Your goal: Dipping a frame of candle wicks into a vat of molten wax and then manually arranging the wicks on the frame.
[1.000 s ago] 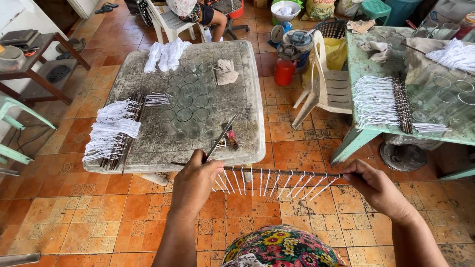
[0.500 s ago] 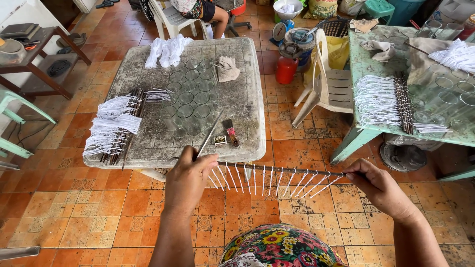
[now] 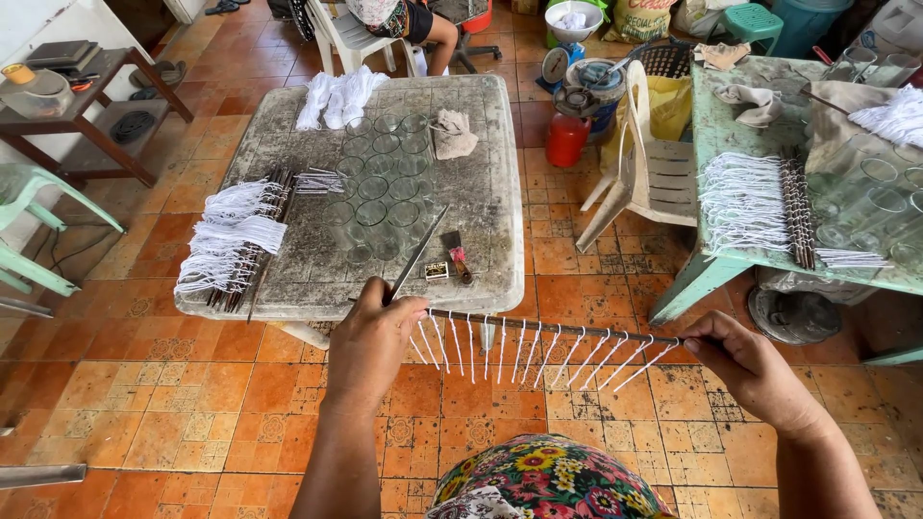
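Your left hand (image 3: 370, 341) is closed around one end of a thin dark rod (image 3: 558, 329) and also grips a second thin stick (image 3: 416, 256) that slants up over the near edge of the worktop (image 3: 486, 192). Your right hand (image 3: 755, 370) pinches the other end of the rod between fingertips. The rod sits level between your hands, just off the near edge of the worktop and above the tiled floor (image 3: 144, 404). A row of short white wicks (image 3: 524, 354) hangs from it, evenly spaced and slanting.

On the worktop: a cluster of clear glasses (image 3: 380, 187) at the centre, a bundle of wick-laden rods (image 3: 236, 240) at the left edge, a loose white bundle (image 3: 336, 96) at the far side, a crumpled cloth (image 3: 452, 135), and a small scraper (image 3: 457, 255) beside a matchbox (image 3: 436, 271) near your left hand.

To your right, a green worktop (image 3: 750, 125) carries more wick-laden rods (image 3: 769, 207) and glasses. A white plastic chair (image 3: 644, 163) stands between the two worktops.
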